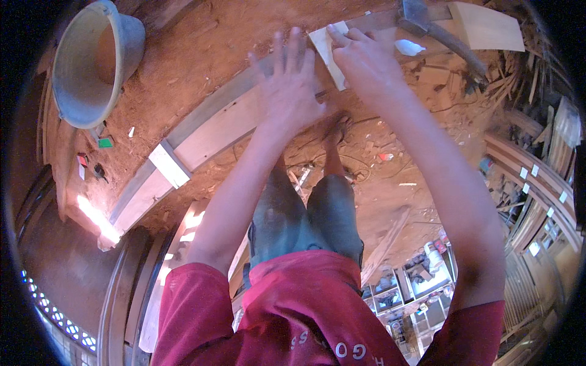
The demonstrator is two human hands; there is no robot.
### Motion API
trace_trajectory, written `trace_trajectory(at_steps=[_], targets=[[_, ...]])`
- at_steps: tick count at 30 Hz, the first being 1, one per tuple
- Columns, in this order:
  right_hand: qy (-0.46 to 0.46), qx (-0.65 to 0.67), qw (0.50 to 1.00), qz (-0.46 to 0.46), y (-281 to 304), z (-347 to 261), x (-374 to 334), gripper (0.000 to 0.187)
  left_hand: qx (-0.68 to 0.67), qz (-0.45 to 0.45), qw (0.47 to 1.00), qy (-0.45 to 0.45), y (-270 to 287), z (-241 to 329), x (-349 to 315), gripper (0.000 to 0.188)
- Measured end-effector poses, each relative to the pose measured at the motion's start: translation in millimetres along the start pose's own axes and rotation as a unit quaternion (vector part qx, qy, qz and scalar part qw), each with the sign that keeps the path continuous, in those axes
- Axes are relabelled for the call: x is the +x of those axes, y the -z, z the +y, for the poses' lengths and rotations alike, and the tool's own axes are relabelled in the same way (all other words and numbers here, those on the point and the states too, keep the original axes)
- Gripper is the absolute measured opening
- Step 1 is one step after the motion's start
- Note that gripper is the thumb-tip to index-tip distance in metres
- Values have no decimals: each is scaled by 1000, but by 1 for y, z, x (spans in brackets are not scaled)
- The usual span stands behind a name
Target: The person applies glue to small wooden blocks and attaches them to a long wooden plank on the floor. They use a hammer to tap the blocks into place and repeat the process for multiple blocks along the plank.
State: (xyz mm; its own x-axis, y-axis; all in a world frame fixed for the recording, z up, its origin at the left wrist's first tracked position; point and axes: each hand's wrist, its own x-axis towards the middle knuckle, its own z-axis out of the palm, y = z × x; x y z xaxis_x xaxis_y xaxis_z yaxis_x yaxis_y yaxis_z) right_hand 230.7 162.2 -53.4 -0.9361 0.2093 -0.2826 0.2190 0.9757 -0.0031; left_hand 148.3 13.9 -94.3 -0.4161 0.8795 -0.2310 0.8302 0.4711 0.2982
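Note:
A long wooden beam point(223, 122) runs across in front of me, with a greyish far strip and a paler near strip. My left hand point(287, 91) is over its middle, fingers spread and slightly blurred, holding nothing; whether it touches the wood I cannot tell. On a pale wooden block point(330, 60) lying across the beam, my right hand point(368, 66) has its index finger stretched along the far end and its other fingers bent at the right side. A similar pale block point(170, 165) crosses the beam farther left. A hammer point(444, 38) rests at the beam's right part.
A grey bucket point(131, 49) lies tipped at the far left, near a small green piece point(105, 143). A wide pale board point(486, 27) is at the far right. Scrap wood point(519, 91) and stacked timber point(537, 177) fill the right; compartments of tools point(415, 287) stand low right.

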Motion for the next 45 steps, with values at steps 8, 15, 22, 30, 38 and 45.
trace_trajectory(at_steps=[8, 15, 22, 30, 38, 45], targets=[[9, 9, 1000, 11, -3, 3, -1, 32, 31, 41, 999, -6, -3, -33, 19, 120], [20, -12, 1000, 7, -3, 0, 1, 32, -31, 131, 991, 12, -47, -37, 23, 133], [27, -23, 999, 3, -2, 2, 3, 31, -67, 33, 983, 168, 21, -36, 78, 149], [13, -21, 999, -37, -6, 3, 7, 29, 10, 92, 991, 99, 4, -14, 45, 139], [16, -44, 996, 77, -21, 3, 2, 19, -340, 219, 915, -1, 30, -23, 108, 46], [-22, -53, 998, -3, -37, 2, 13, 37, -236, -148, 891, -359, 9, 74, 204, 72]])
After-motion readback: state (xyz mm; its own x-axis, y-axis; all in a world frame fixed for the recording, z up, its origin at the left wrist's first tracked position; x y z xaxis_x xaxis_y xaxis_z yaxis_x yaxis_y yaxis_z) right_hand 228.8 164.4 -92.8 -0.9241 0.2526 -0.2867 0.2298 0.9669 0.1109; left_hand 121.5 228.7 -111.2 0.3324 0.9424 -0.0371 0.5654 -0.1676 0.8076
